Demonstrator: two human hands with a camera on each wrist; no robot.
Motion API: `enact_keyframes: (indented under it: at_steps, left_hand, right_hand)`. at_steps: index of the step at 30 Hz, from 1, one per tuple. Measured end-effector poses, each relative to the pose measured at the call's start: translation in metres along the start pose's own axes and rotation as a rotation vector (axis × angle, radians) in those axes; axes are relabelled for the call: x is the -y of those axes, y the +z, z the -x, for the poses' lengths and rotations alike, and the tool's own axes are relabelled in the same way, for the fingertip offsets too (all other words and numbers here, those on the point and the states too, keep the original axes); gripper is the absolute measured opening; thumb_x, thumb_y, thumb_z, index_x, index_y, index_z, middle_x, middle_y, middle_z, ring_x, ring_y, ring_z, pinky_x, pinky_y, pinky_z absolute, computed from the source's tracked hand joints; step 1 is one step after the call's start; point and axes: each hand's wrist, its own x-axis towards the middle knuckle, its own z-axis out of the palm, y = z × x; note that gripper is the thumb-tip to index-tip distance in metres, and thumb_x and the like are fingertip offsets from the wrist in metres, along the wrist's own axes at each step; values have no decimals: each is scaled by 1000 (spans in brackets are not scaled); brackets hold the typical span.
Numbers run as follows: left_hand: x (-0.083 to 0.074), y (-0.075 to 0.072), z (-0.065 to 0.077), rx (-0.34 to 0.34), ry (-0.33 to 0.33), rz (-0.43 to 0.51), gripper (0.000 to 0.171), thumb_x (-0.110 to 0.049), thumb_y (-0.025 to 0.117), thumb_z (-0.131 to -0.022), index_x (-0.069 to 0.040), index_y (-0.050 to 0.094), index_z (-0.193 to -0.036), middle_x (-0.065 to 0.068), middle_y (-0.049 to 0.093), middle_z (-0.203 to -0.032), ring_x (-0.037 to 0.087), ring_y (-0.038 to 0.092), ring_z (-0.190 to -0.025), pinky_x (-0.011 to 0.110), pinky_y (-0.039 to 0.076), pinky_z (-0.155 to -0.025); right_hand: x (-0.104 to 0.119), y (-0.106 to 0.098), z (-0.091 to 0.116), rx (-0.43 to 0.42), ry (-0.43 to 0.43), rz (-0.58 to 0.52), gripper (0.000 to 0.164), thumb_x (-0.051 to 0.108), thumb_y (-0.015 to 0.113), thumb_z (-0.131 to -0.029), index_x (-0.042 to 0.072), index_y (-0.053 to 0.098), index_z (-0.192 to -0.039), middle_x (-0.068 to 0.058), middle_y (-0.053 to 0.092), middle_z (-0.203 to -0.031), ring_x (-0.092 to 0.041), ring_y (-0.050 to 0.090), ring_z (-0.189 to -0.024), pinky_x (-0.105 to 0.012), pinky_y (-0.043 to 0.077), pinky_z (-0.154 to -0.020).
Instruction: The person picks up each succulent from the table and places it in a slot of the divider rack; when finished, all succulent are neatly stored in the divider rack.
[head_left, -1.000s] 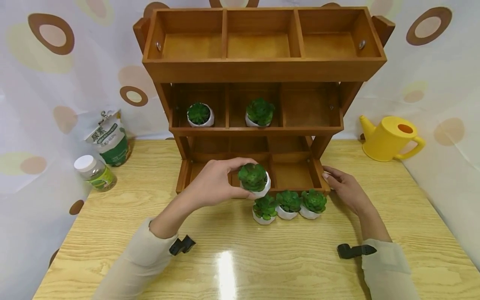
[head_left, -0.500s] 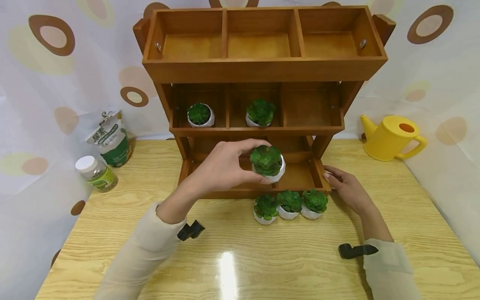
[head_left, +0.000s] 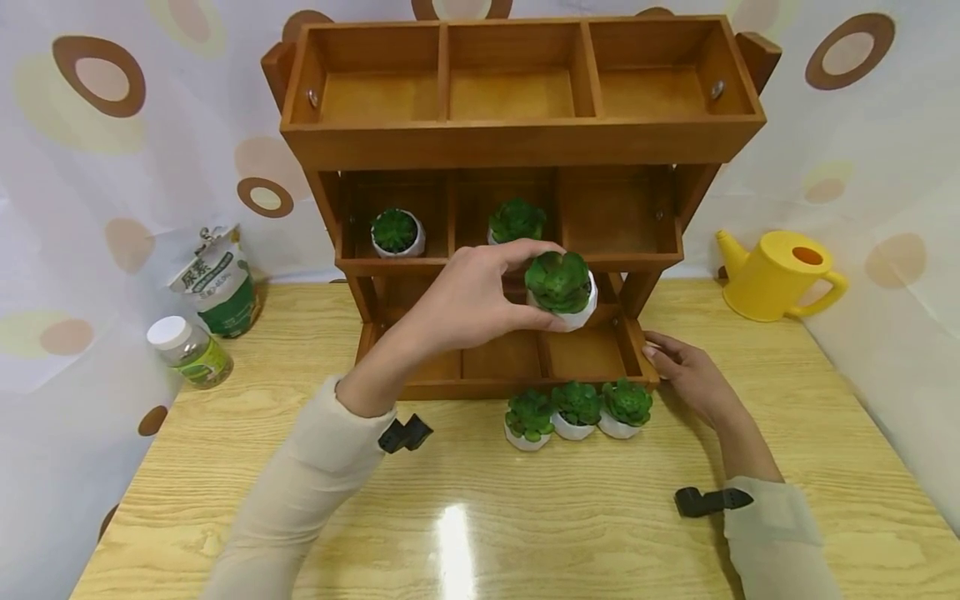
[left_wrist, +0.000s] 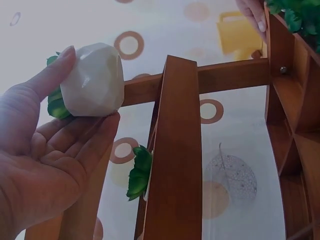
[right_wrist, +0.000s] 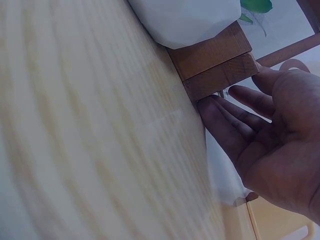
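- Clearly, the head view shows 尿素 on a pouch (head_left: 225,292); the left hand (head_left: 476,300) pinches a potted succulent (head_left: 562,285) before the wooden rack (head_left: 521,146), whose bottom corner (head_left: 649,376) the right hand (head_left: 693,379) grips.
- Left wrist alone shows a leaf print (left_wrist: 235,177).
- Right wrist alone shows the right palm (right_wrist: 295,160).

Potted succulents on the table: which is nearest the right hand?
The rightmost potted succulent of the three; the other two stand farther from the right hand.

Left hand (head_left: 476,300) bare to above the wrist; left sleeve (head_left: 300,487) long, cream, creased, plain-edged. Black clip (head_left: 406,434) at its cuff — blocky, notched. Right hand (head_left: 696,379) bare too; right sleeve (head_left: 780,542) pale, greyer near the cuff. Black gadget (head_left: 712,502) there — knobbed, tapering.
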Motion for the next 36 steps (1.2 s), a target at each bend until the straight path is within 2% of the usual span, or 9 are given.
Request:
enact_keyframes:
  at_steps: [3,6,9,13,15,19,22,26,36]
  left_hand:
    - [-2,2,-7,-6,4,11,62,-34,88,-80,-24,63,-135,-10,72,-119,6,64,-114,37,50,-103]
    - [-3,5,-14,-18,7,4,61,-33,88,-80,-24,63,-135,-10,72,-119,5,64,-109,35,51,-99]
    - [-5,6,-21,-23,6,-12,61,-34,88,-80,-24,63,-135,-10,71,-120,6,64,-112,32,51,-98]
    - [-11,9,-34,-13,3,-27,63,-35,87,-80,-24,62,-137,-10,71,-122,6,64,-115,29,50,-100]
    - [-15,11,-41,-8,1,-33,64,-35,87,-81,-24,60,-138,-9,70,-123,5,64,-112,28,50,-98]
    - [-20,15,-56,-11,-10,-53,65,-34,86,-82,-23,59,-139,-7,70,-124,7,65,-107,27,50,-95]
    - [-23,18,-67,-14,-25,-81,65,-33,85,-83,-23,57,-141,-6,69,-127,8,65,-111,26,50,-97]
    - [-27,22,-80,-21,-43,-115,64,-32,82,-86,-22,54,-144,-4,67,-132,10,64,-116,25,49,-99]
    - [-33,33,-105,-37,-88,-185,65,-31,75,-92,-18,47,-149,-1,67,-133,13,65,-115,25,51,-97]
  right_hand:
    - [0,1,0,-1,-3,-8,68,50,37,-108,10,26,-162,-25,42,-157,-38,50,-137,-32,52,-103]
    - [0,2,1,2,-5,-19,66,48,38,-108,9,28,-161,-24,45,-155,-33,54,-133,-15,52,-91]
    - [0,2,1,7,1,-16,66,48,39,-108,10,28,-161,-23,44,-155,-31,54,-133,-17,53,-92]
    - [1,1,1,7,4,-13,67,49,38,-108,11,27,-162,-23,44,-156,-35,53,-135,-29,56,-97]
    - [2,0,1,5,4,-18,67,49,38,-108,12,27,-162,-23,44,-156,-37,53,-135,-32,56,-98]
    - [3,0,2,11,13,-29,67,49,38,-108,11,26,-162,-24,45,-155,-37,52,-135,-26,55,-96]
    - [2,0,2,13,14,-25,67,48,38,-108,11,25,-162,-24,46,-154,-36,53,-135,-23,54,-96]
    - [2,-1,2,6,9,-9,66,49,38,-108,12,26,-162,-23,48,-153,-35,54,-133,-30,55,-98]
    - [2,-1,0,-5,2,12,67,50,38,-108,12,27,-162,-22,48,-153,-37,54,-134,-40,54,-102]
